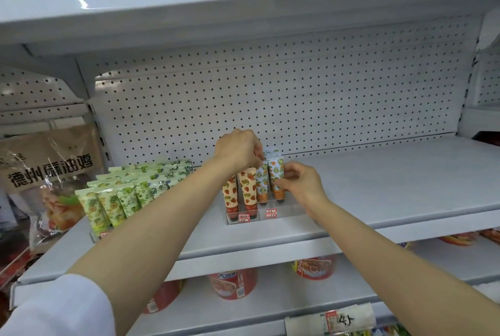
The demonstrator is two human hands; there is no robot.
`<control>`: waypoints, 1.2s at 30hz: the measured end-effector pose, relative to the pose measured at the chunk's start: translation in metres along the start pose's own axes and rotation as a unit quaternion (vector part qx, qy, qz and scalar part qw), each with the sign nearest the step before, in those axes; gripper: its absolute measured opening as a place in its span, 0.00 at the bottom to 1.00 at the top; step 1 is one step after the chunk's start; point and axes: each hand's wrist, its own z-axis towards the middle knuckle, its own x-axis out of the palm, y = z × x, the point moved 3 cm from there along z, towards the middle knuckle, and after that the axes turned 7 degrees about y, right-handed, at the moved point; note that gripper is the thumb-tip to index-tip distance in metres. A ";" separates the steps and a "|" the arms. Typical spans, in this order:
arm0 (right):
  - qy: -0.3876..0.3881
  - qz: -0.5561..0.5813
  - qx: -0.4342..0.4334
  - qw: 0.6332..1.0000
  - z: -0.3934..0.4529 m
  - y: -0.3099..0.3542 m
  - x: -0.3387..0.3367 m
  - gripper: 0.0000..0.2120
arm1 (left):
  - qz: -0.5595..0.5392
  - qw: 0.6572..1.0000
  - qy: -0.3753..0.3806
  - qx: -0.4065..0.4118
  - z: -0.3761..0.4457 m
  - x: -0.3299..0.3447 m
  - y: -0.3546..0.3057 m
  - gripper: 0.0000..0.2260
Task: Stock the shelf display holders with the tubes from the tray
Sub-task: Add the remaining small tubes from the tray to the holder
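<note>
White pegboard [270, 97] dotted with dark holes backs a pale grey shelf [378, 186]. At nine o'clock, green pineapple-print tubes [113, 200]; centre, cream strawberry-print tubes [239, 192] and pale-blue orange-print tubes [270, 181]. White sleeve [54, 308] at seven o'clock.

Brown foil bag [51, 173], far left of the fingers [284, 176]: printed "德州麻油鸡", readable. White tag [349, 319] on the lower shelf edge, below the fingers: handwritten "4" plus a stroke. Red price labels [270, 213] on the clear holder [284, 214], just under the fingers: digits too small to read.
</note>
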 end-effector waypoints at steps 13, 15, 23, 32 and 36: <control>0.013 -0.037 0.006 0.999 -0.003 0.003 -0.005 0.13 | -0.018 1.000 0.001 -0.001 -0.005 -0.002 -0.001 0.07; 0.014 -0.048 0.005 0.999 -0.003 0.003 -0.005 0.13 | -0.023 1.000 0.002 0.000 -0.005 -0.003 -0.001 0.07; -0.020 -0.057 -0.017 0.998 -0.009 0.011 -0.021 0.16 | -0.064 0.998 -0.009 0.010 -0.011 -0.006 0.008 0.09; -0.039 -0.237 -0.115 0.964 -0.029 0.059 -0.035 0.27 | 0.048 0.997 -0.041 0.046 -0.053 -0.037 0.024 0.25; -0.037 -0.291 -0.149 0.944 -0.048 0.086 -0.030 0.29 | 0.059 0.996 -0.041 0.045 -0.094 -0.052 0.044 0.30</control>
